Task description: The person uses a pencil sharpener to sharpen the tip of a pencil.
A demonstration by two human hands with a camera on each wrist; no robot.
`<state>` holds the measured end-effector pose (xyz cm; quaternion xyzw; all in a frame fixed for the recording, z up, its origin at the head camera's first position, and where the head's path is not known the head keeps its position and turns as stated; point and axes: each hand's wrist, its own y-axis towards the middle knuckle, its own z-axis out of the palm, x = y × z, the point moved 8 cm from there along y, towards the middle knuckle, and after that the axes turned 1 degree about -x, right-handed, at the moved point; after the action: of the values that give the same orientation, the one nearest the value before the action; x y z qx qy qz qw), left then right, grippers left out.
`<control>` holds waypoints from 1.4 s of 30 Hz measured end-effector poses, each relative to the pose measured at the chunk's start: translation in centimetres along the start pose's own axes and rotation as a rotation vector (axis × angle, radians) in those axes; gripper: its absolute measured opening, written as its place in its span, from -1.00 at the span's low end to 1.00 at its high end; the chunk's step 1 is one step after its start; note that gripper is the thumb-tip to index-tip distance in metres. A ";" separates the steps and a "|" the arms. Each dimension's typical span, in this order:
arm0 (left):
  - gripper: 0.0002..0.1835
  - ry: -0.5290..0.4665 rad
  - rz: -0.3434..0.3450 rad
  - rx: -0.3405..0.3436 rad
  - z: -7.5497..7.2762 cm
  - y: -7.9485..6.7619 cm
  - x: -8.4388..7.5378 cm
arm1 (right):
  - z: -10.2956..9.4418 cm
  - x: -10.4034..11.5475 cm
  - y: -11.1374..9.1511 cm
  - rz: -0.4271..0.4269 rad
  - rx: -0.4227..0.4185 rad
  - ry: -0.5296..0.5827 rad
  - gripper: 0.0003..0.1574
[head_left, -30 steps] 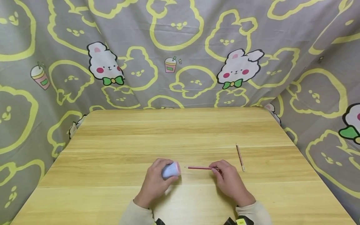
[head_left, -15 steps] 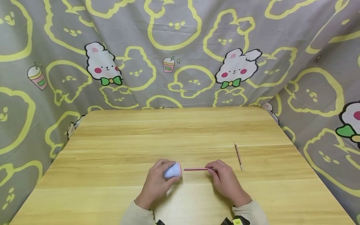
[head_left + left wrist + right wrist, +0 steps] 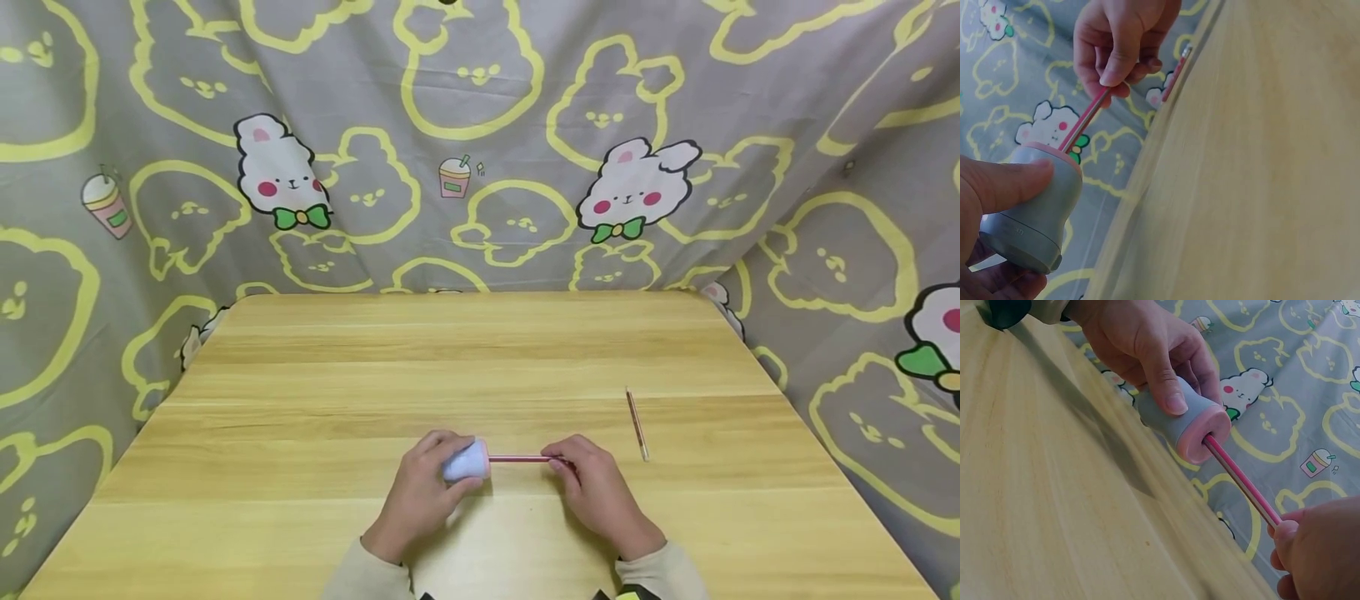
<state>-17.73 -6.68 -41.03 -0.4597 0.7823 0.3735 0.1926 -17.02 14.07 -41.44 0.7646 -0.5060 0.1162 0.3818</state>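
Note:
My left hand [image 3: 416, 492] grips a light blue pencil sharpener [image 3: 467, 461] tipped on its side, its pink end facing right. Between thumb and fingers, my right hand [image 3: 606, 500] pinches a red striped pencil [image 3: 519, 458] near its rear end. In the right wrist view the front of that pencil [image 3: 1244, 484] sits in the hole of the sharpener's pink face [image 3: 1219, 425]; its point is hidden inside. The left wrist view shows the sharpener's body [image 3: 1047, 194], with the left thumb pressed along its side below the pink rim.
A second pencil [image 3: 637, 423], with a white end, lies on the wooden table [image 3: 300, 392] just beyond the right hand. A grey curtain [image 3: 360, 83] with yellow outlines and cartoon rabbits hangs behind the table and along its sides.
The right hand has moved left with the pencil, whose tip has gone from apart from the sharpener into its hole. The left hand has shifted slightly right. The second pencil stays put.

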 end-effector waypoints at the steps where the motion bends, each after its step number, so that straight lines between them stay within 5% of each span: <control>1: -0.53 0.004 0.004 -0.002 0.0 0.0 0.0 | 0.0 0.1 0.0 -0.009 -0.003 0.003 -0.73; 9: -0.54 -0.013 0.041 -0.018 0.0 -0.2 -0.2 | 0.3 0.3 -0.2 -0.069 -0.027 0.062 -0.70; 26: -0.53 -0.059 0.075 -0.013 0.4 -0.4 -0.3 | 0.3 -0.6 -0.4 -0.007 -0.067 0.125 -0.71; 42: -0.53 -0.045 0.127 -0.037 0.1 -0.4 -0.7 | 0.0 -0.2 -0.5 -0.092 -0.062 0.106 -0.73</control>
<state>-17.05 -6.29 -40.83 -0.4041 0.7984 0.4096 0.1774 -16.67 14.33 -41.82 0.7678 -0.4527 0.1231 0.4363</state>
